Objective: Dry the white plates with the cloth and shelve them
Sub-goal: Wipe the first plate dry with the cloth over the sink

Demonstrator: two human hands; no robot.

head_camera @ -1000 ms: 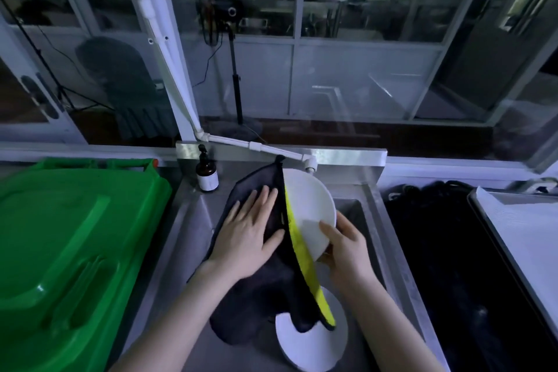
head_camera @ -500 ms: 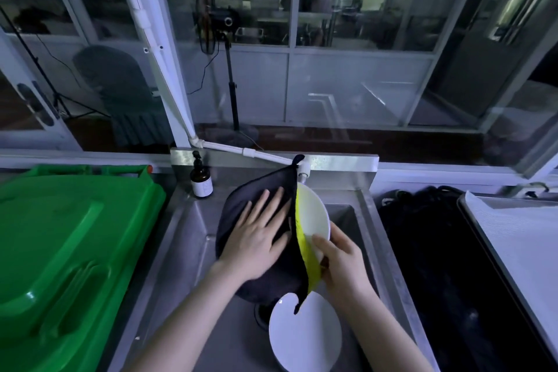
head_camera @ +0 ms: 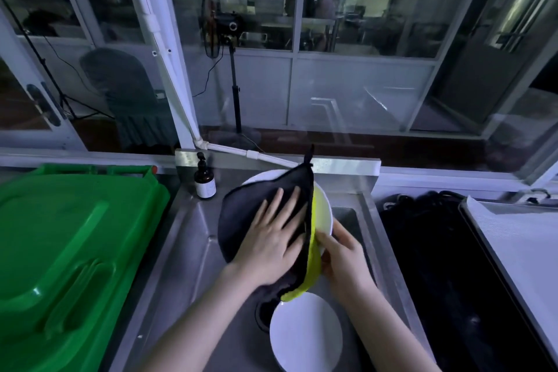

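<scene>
left hand [head_camera: 273, 246] flat, fingers [head_camera: 294, 199] spread, pressing dark cloth [head_camera: 241, 214] onto white plate [head_camera: 323, 211] held over sink [head_camera: 193, 235]. right hand [head_camera: 344, 257] pinches plate's right rim, fingers closed on it, cloth's yellow edge tucked just left. second white plate [head_camera: 306, 332] lies in sink below both hands. brown pump bottle [head_camera: 204, 183] up-left of left fingers.

Counts at the sink
Two white plates: one held [head_camera: 323, 211], one in the sink [head_camera: 306, 338]. One cloth [head_camera: 250, 214], one brown bottle [head_camera: 205, 183], one green bin [head_camera: 66, 251].
</scene>
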